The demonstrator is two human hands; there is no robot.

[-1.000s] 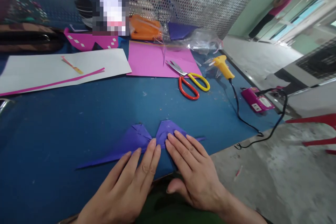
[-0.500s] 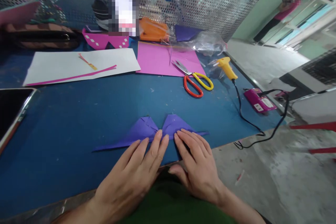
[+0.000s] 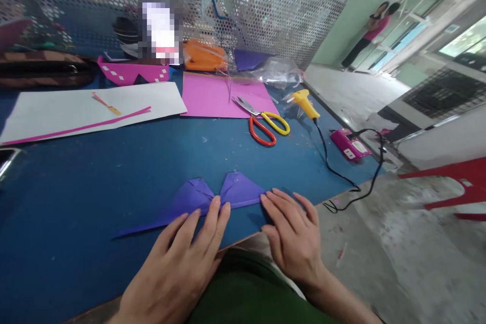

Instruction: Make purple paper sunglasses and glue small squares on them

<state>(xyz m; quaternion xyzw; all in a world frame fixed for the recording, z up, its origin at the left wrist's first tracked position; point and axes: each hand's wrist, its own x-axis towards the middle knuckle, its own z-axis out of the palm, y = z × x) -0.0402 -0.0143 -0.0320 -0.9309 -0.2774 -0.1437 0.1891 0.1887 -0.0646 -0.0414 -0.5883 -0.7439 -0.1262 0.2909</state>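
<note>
A folded purple paper [image 3: 237,190] lies flat near the table's front edge, with two raised peaks, a notch between them and a long thin point to the left. My left hand [image 3: 182,248] rests with outstretched fingertips on its lower edge, just below the notch. The fingers of my right hand [image 3: 292,228] lie stretched over its right end, which they hide. Both hands are open and press the paper against the table. Scissors [image 3: 261,121] with one red and one yellow handle lie beyond the paper.
On the blue table [image 3: 114,172] are a white sheet [image 3: 56,106] with a pink strip, a pink sheet [image 3: 205,93], a pink paper mask [image 3: 132,71] and a yellow glue gun [image 3: 305,103]. Its black cord runs beside a magenta power socket [image 3: 349,145]. Metal mesh [image 3: 273,10] stands behind.
My right hand has slid rightward along the purple paper's lower edge to its right end. My left hand stays at the notch. The whole view has shifted to the right.
</note>
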